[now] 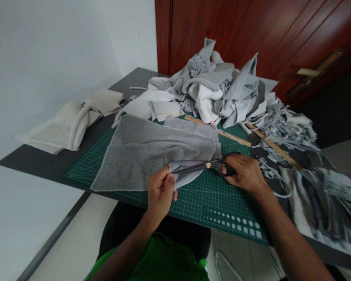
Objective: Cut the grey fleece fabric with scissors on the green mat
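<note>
A grey piece of fabric (134, 152) lies across the green cutting mat (219, 195), with its lower right edge lifted. My left hand (161, 191) pinches that edge between thumb and fingers. My right hand (242, 171) is closed around the handles of black scissors (208, 165). The blades point left over the fabric, and their tips reach close to my left fingers. I cannot tell whether the blades are parted. Under the fabric's upper right side, another grey fabric piece (194, 127) shows.
A heap of grey and white fabric (210, 86) fills the back of the table. Thin scraps (289, 125) pile at the right, beside wooden rulers (269, 144). Folded grey cloths (327, 207) lie at the right edge, cream cloth (67, 125) at the left. A wall and red-brown door stand behind.
</note>
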`<state>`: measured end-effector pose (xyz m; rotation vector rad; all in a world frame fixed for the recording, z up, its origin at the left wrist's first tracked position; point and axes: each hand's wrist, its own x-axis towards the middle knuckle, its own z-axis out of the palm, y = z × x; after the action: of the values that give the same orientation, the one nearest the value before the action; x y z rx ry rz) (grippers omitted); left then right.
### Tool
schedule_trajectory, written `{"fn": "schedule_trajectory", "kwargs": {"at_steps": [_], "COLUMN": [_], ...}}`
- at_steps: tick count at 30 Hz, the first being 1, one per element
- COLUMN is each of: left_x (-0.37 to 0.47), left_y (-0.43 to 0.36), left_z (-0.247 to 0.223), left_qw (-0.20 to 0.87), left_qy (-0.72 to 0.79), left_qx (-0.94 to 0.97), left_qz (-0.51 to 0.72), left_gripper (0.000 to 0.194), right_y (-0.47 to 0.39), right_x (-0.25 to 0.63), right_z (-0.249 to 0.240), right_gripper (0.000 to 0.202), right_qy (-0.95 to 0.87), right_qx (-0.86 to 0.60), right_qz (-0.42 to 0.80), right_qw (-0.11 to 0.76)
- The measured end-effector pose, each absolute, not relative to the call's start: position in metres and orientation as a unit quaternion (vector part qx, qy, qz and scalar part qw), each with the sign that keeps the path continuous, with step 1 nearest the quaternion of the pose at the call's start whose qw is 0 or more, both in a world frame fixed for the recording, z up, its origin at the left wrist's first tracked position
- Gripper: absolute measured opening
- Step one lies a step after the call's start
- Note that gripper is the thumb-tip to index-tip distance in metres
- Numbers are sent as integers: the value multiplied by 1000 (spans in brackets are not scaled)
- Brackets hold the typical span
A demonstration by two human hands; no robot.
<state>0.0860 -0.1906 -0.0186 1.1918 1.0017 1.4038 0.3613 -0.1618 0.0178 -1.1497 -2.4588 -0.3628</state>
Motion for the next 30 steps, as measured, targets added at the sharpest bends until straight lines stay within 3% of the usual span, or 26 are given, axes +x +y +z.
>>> {"fn": "schedule_trajectory", "kwargs": {"at_steps": [13, 21, 30], "left_x": [81, 84, 87], "left_y": [-188, -187, -187], "left_z": [-16, -20, -24], "left_qw": [520, 518, 483], "left_qy": [409, 419, 448], "left_qx": [554, 493, 446], "left_qz": [505, 560, 606], "left_gripper": [40, 39, 42], "right_y": [-160, -163, -164], "right_x": [363, 350, 341], "right_z": [13, 6, 2], "right_gripper": [8, 7, 23], "right_qy": [-880, -886, -882], "right_qx": [-427, -430, -409], "right_qz": [-78, -20, -103], "right_qw": [192, 171, 212]}}
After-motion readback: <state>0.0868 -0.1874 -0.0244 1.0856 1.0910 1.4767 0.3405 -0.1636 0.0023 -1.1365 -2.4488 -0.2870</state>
